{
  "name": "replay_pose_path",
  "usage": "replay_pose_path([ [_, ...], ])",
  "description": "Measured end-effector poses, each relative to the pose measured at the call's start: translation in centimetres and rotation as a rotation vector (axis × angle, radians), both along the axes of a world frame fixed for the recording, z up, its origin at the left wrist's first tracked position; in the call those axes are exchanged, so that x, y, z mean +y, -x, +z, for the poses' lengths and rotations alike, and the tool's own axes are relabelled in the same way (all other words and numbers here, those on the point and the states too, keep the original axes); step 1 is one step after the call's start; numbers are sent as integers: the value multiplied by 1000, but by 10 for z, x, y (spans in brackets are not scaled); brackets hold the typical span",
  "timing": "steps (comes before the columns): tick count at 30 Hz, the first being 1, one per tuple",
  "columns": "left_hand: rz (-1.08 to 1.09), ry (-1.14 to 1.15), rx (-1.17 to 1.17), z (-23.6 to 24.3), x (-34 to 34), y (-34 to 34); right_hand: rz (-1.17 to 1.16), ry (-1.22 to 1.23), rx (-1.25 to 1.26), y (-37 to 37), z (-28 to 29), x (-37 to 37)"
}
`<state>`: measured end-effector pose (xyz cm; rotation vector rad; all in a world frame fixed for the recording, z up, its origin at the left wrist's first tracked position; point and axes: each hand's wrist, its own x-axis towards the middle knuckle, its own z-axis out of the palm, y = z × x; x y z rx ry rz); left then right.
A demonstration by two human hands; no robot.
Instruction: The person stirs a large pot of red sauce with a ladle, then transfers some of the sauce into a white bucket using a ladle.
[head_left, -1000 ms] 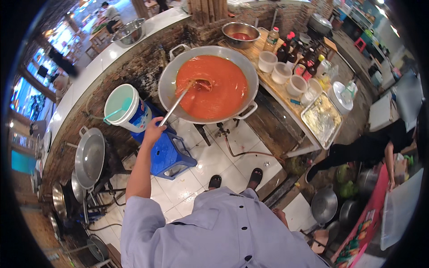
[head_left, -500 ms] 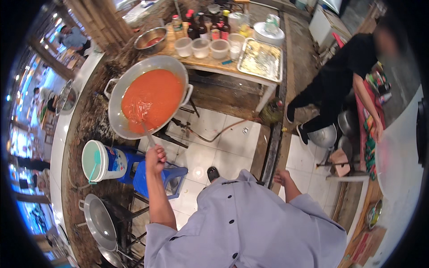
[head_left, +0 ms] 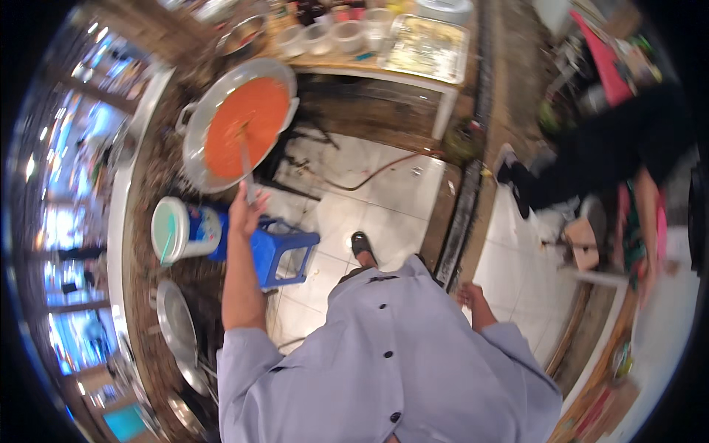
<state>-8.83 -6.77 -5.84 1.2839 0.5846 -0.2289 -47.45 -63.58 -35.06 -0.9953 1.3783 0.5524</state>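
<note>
A wide metal wok full of orange-red sauce sits at the upper left. My left hand is closed on the handle of a long ladle whose bowl is down in the sauce. My right hand hangs at my side over the tiled floor, holding nothing, fingers loosely curled. My grey button-front jacket fills the lower middle.
A white tub with a teal lid and a blue plastic stool stand beside the wok. A table at the top carries cups and a metal tray. Another person in black bends at right. An empty pan lies lower left.
The view has swung, so the wok and table have shifted up and left in the picture. My left hand stays on the ladle in the sauce; my right hand has come into view.
</note>
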Motion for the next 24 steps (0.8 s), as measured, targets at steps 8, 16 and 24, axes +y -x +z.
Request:
replay_pose_path([
  [8,-306,-1690,-250,-188,34,240,273,-121,-174,-49,44,-7],
  [16,-518,-154,787,-273,-54,505,704,-39,-268,-203,26,-20],
  [24,76,-293,782,-288,-26,390,695,-258,-380,-363,72,42],
])
